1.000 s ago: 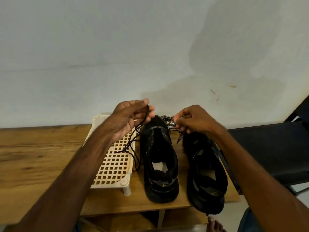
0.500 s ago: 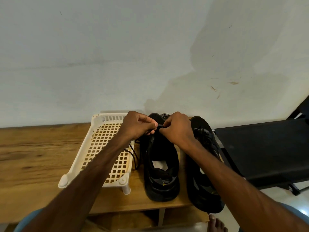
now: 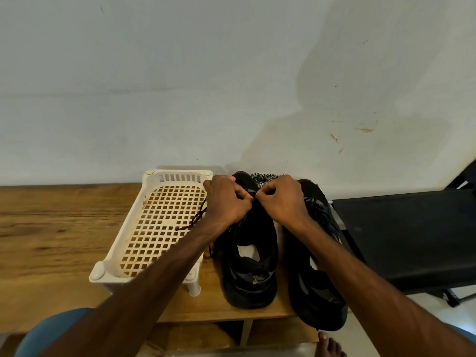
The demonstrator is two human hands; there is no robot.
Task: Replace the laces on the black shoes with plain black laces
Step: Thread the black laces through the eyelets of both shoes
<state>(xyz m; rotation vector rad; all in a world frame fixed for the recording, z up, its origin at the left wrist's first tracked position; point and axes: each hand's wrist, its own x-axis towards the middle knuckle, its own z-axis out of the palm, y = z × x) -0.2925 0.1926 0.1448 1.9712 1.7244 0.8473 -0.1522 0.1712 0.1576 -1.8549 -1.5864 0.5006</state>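
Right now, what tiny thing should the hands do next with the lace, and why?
Probably feed the black lace through the shoe's front eyelet and pull. The left hand and right hand pinch it together over the toe end, and the rest trails loose across the white basket.

Left hand (image 3: 226,202) and right hand (image 3: 282,199) hide the front of 1 shoe (image 3: 248,253) — the black lace (image 3: 192,224) ends unseen beneath them.

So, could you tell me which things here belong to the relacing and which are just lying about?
In the job: left hand, right hand, black lace, left shoe, right shoe, patterned laces.
Lying about: white basket, black bench.
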